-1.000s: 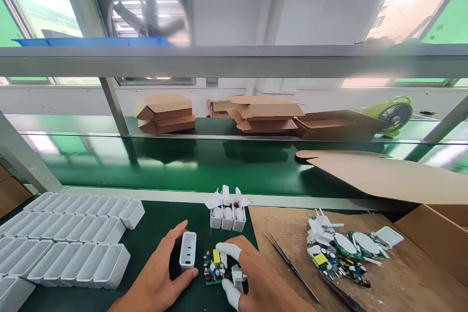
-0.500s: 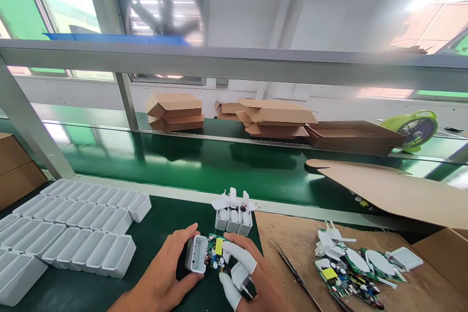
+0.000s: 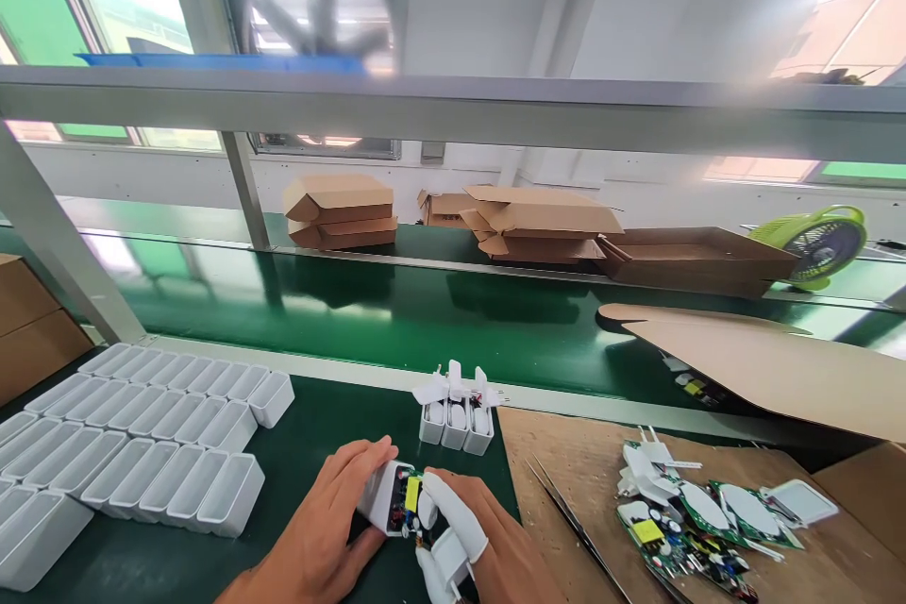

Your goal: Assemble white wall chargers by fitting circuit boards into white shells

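Observation:
My left hand point(image 3: 322, 538) grips a white plastic charger shell point(image 3: 382, 497) low in the middle of the view, its open end turned to the right. My right hand point(image 3: 474, 543), with white finger cots on thumb and forefinger, pinches a green circuit board point(image 3: 411, 502) with a yellow part, and the board sits partly inside the shell's open end. Just beyond my hands stand three white shells with boards and plug caps in them point(image 3: 457, 411).
Rows of empty white shells point(image 3: 142, 453) lie at left. A cardboard sheet point(image 3: 566, 453) at right carries tweezers point(image 3: 566, 514) and a heap of circuit boards and plug caps point(image 3: 694, 514). A green conveyor belt point(image 3: 396, 316) runs behind, with folded cartons point(image 3: 538, 222) and a green fan point(image 3: 817, 245) beyond.
The left hand tipped the shell from upright onto its side. The right hand lifted the board off the mat and pushed it into the shell's open end. The camera shifted slightly.

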`<state>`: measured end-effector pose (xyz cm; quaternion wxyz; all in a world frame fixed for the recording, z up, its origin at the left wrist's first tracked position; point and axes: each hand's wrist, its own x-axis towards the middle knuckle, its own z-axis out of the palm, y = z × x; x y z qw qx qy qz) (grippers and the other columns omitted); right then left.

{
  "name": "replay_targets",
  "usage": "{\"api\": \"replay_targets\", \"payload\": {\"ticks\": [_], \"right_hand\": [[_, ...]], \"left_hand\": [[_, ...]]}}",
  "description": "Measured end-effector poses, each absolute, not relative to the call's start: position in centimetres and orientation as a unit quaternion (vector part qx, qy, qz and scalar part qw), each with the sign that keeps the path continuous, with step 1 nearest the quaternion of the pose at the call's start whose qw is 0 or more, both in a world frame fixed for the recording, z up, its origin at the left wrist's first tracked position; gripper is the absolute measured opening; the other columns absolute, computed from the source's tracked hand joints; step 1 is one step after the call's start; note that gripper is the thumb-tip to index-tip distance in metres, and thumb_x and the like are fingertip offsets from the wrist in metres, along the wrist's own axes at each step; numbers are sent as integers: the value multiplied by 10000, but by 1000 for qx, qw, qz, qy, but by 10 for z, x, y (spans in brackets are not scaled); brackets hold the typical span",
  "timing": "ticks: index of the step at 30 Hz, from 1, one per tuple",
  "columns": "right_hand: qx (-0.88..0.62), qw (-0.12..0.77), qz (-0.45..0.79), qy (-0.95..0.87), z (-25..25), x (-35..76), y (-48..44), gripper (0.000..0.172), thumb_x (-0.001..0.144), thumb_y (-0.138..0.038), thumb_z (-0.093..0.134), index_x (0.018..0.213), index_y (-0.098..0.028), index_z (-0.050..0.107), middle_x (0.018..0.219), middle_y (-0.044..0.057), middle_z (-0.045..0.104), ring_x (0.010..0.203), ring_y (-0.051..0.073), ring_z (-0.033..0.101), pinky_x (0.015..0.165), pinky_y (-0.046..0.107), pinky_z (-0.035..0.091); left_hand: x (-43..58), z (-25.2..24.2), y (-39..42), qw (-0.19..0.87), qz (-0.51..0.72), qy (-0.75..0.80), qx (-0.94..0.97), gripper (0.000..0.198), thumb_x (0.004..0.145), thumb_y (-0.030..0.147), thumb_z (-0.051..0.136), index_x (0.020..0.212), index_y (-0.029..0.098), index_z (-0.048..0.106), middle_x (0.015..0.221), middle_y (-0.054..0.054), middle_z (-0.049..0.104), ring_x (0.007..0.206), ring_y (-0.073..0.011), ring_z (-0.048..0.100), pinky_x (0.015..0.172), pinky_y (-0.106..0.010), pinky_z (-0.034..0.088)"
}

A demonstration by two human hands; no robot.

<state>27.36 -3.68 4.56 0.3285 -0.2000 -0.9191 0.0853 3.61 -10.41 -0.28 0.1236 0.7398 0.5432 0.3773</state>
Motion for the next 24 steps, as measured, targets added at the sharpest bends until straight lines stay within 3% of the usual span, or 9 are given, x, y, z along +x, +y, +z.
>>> {"api": "replay_targets", "payload": {"ticks": [11, 18, 24], "right_hand": [[-199, 330, 88, -918, 47, 270, -38, 849, 755, -34, 501, 1560, -218, 305, 1202, 139, 705, 950, 290, 715, 803, 381, 658], [-204, 321, 91, -920, 57, 269, -43, 885, 802, -22, 481, 1628, -214, 230, 1247, 153, 686, 1029, 293, 701, 852, 388, 650], [-215, 297, 121, -922, 54, 274, -44, 811, 799, -22, 487, 1574, -191, 321, 1344, 166, 645, 1123, 298, 666, 924, 417, 629]], "left_hand": [[39, 1, -105, 116, 386, 529, 747, 802, 895, -8, 517, 1588, 336, 305, 1507, -80, 605, 1422, -278, 528, 1169, -469, 514], [38, -4, -104, 126, 383, 530, 746, 783, 935, 13, 523, 1600, 343, 274, 1531, -94, 581, 1447, -276, 510, 1184, -480, 500], [38, -6, -105, 125, 396, 523, 744, 741, 968, 65, 555, 1603, 341, 290, 1520, -90, 583, 1433, -282, 516, 1184, -496, 497]]}}
